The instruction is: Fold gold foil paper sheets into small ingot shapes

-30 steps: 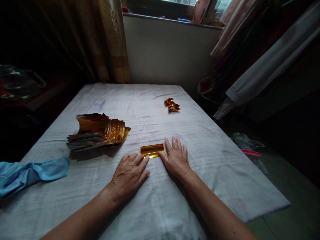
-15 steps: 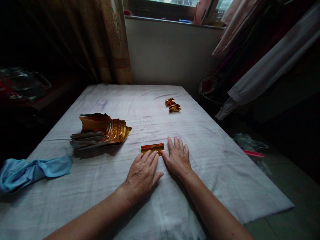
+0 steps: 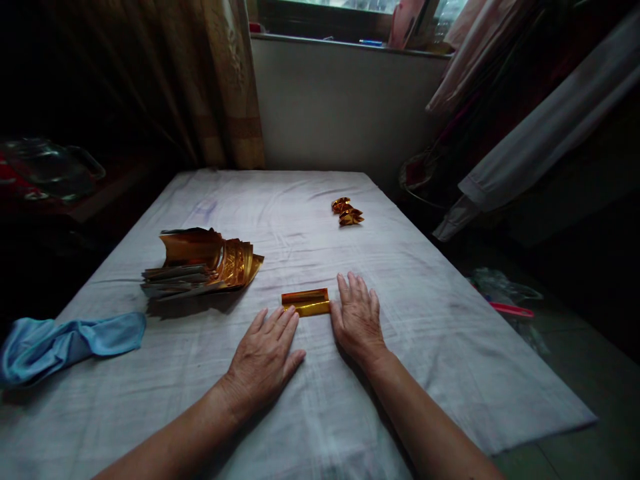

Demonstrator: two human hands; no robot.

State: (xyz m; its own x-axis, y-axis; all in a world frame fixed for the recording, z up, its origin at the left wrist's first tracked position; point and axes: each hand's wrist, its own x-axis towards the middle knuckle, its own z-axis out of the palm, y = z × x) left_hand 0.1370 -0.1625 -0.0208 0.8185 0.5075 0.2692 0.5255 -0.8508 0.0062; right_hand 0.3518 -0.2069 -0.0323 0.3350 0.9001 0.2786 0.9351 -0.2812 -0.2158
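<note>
A small sheet of gold foil paper, folded into a narrow strip, lies on the white cloth of the table. My left hand rests flat with its fingertips at the strip's near left corner, fingers outstretched. Flat at the right end of the strip is my right hand, its thumb side by the edge and its fingers pointing away from me. To the left stands a fanned stack of gold foil paper. Two folded gold foil pieces sit farther back on the right.
A blue cloth lies at the table's left. Beyond the left edge is a glass jug on a dark surface. Clothes hang at the right, above a pink-handled item and clear plastic on the floor. A curtain hangs at the back.
My left hand has slid left and toward me along the foil strip, uncovering its near edge. My right thumb has drawn back to the strip's right end. The stack and folded pieces have stayed put.
</note>
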